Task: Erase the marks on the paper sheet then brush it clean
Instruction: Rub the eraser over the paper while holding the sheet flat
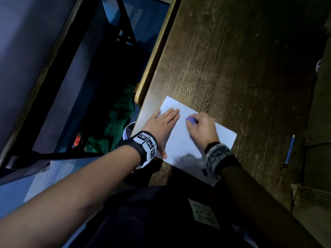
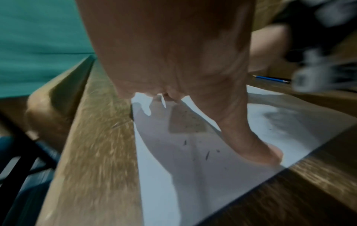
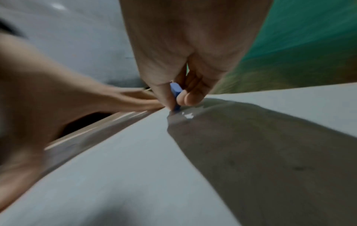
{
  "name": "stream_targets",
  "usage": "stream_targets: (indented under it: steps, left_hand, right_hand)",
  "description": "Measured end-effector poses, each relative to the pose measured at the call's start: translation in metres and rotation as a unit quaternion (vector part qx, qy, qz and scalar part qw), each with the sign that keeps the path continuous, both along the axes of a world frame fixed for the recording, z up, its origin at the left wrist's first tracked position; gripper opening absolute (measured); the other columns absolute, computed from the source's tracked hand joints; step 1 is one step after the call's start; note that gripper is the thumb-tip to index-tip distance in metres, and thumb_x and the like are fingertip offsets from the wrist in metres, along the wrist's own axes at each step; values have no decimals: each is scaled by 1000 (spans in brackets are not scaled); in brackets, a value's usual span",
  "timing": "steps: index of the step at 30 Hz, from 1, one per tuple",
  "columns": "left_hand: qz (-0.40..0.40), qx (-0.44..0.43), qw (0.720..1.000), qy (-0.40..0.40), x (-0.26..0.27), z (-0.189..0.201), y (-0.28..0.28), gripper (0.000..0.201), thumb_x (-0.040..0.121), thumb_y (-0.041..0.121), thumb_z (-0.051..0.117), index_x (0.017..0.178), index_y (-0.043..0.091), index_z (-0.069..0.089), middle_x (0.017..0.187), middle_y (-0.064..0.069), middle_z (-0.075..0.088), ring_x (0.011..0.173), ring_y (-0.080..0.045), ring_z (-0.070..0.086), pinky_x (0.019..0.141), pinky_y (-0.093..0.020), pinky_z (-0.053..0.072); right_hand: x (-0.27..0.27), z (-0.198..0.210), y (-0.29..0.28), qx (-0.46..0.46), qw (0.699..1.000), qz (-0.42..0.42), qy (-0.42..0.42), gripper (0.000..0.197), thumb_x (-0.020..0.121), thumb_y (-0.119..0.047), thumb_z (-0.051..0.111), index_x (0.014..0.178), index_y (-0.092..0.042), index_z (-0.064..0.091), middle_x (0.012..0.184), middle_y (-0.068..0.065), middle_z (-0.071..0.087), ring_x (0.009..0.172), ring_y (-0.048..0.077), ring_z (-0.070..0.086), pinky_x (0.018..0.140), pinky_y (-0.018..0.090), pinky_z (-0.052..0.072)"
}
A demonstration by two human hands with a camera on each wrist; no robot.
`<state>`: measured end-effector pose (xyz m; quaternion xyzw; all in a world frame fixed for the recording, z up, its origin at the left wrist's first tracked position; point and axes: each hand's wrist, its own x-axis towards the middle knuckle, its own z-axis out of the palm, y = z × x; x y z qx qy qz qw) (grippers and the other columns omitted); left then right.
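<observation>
1. The paper sheet (image 1: 188, 140) is laid on the wooden counter (image 1: 241, 68), near its left edge.
2. The left hand (image 1: 161, 126) is spread flat, fingers straight, on the sheet's left part, probably to stop it sliding.
3. The blue eraser (image 1: 190, 120) is pinched in the right hand (image 1: 202, 127) and pressed to the paper; erasing is judged under way.
4. Dark crumbs (image 2: 207, 154) are scattered on the sheet, so brushing remains.
5. A blue pencil (image 1: 289, 151) is set aside on the right.
6. No legible writing is found; the wrist markers carry only patterns.
</observation>
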<state>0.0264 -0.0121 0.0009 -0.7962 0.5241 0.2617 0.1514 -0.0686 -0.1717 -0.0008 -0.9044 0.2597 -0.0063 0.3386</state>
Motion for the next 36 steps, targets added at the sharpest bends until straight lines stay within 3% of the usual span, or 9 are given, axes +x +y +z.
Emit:
stream_targets:
  steps: [3, 7, 13, 18, 22, 24, 29, 33, 36]
  left_hand:
    - [8, 6, 1000, 4, -3, 0, -5, 174, 42, 78, 87, 159, 6, -20, 169, -5, -23, 157, -23, -11, 124, -53, 14]
    - [24, 18, 999, 13, -3, 1, -14, 170, 44, 68, 93, 159, 14, -19, 168, -6, -23, 157, -25, -13, 120, -59, 21]
    - [26, 60, 998, 12, -5, 8, -24, 176, 38, 71, 94, 157, 23, -27, 165, -6, -30, 154, -32, -22, 119, -65, 19]
    - [23, 78, 997, -4, -6, 8, -31, 169, 49, 67, 92, 152, 29, -37, 162, -10, -37, 153, -37, -26, 118, -67, 16]
    - [21, 79, 997, -14, -7, 8, -30, 174, 41, 71, 92, 153, 29, -34, 163, -9, -34, 153, -37, -24, 119, -66, 16]
    - [18, 81, 996, -13, -7, 10, -32, 176, 39, 70, 93, 154, 28, -32, 164, -10, -33, 153, -38, -23, 120, -65, 15]
    - [8, 86, 996, -6, -4, 13, -33, 171, 46, 68, 92, 153, 28, -35, 164, -12, -34, 153, -39, -24, 122, -60, 11]
    - [15, 83, 996, 3, -5, 15, -31, 173, 44, 65, 95, 154, 28, -33, 164, -10, -33, 153, -38, -24, 123, -61, 11]
    - [20, 68, 997, 3, -4, 15, -31, 173, 41, 63, 96, 155, 29, -30, 165, -9, -32, 153, -37, -24, 123, -61, 11]
  right_hand:
    - [-4, -3, 2, -20, 999, -33, -17, 14, 86, -12, 59, 77, -10, 69, 78, 8, 60, 71, 22, 57, 73, 29, 47]
    - [-23, 10, 22, 42, 980, 177, 78, 22, 85, -21, 58, 64, -20, 52, 67, -2, 52, 67, 18, 50, 69, 33, 46]
    - [-7, 1, -21, -20, 997, -69, -16, 11, 87, -15, 62, 84, -10, 72, 85, 4, 60, 73, 15, 56, 72, 22, 46]
    - [-27, 4, 22, 30, 982, 170, 75, 22, 87, -21, 58, 66, -13, 56, 71, 3, 52, 66, 21, 51, 70, 40, 48]
    - [-3, 2, -20, -33, 999, -31, 12, 15, 88, -20, 59, 84, -12, 71, 85, 5, 62, 72, 18, 58, 72, 26, 50]
    - [-6, -2, -11, -22, 998, -56, 2, 14, 89, -18, 59, 87, -9, 70, 89, 7, 62, 76, 21, 60, 74, 26, 49]
    - [-25, 6, 21, 32, 980, 181, 72, 23, 86, -22, 57, 64, -12, 55, 69, 6, 53, 66, 24, 51, 68, 42, 47]
    - [-2, 4, -20, -45, 999, -28, 6, 15, 88, -17, 59, 80, -10, 69, 82, 6, 60, 71, 21, 58, 72, 33, 51]
    - [-16, -5, 7, -39, 999, 5, 18, 20, 89, -17, 55, 79, -6, 67, 81, 11, 60, 72, 28, 59, 70, 37, 52]
